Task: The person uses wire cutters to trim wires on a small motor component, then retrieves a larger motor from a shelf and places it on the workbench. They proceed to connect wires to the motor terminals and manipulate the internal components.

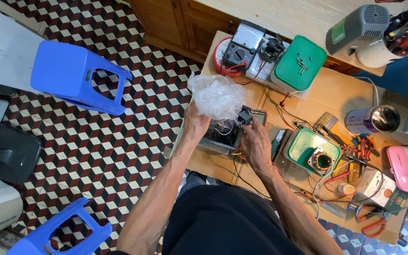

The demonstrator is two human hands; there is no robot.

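Crumpled clear plastic bag: held up in the left hand, above the near-left part of the low wooden table; lifted clear, seemingly so it does not cover the part below.
Left-hand fingers: closed on the bag's lower edge, bunching the film.
Small black plug-like component: just under the bag, with thin wires trailing from it; it sits over a dark rectangular device on the table.
Right hand: fingers curled around the black component, pinching it at the tips, apparently steadying it.
Green plastic tray: just right of the right hand, holding a round wound motor part so it stays contained.
Analog multimeter with grey face and black dial: at the far side, its red leads coiled beside it.
Green-lidded plastic box: beside the meter, small metal screws resting on the lid.
Red-handled pliers: at the table's near-right edge, among loose hand tools.
Blue plastic stools: on the patterned tile floor, well apart from the table.
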